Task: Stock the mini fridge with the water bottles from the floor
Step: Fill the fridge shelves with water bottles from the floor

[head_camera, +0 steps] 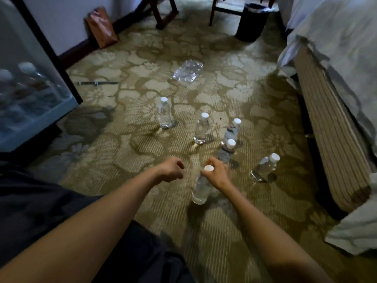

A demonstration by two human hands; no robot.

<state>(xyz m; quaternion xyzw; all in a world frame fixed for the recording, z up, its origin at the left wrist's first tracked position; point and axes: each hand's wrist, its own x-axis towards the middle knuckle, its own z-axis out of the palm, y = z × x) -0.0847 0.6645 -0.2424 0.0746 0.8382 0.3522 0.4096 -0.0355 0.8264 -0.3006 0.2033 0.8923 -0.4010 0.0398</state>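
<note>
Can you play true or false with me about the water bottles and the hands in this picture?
1. The right hand is gripping the nearest bottle by its top. True.
2. The left hand holds a bottle too. False: it holds nothing.
3. All the bottles are lying down. False: they stand upright on the carpet.
4. The crumpled plastic wrap lies beyond the bottles. True.
5. The bin is white. False: it is black.
</note>
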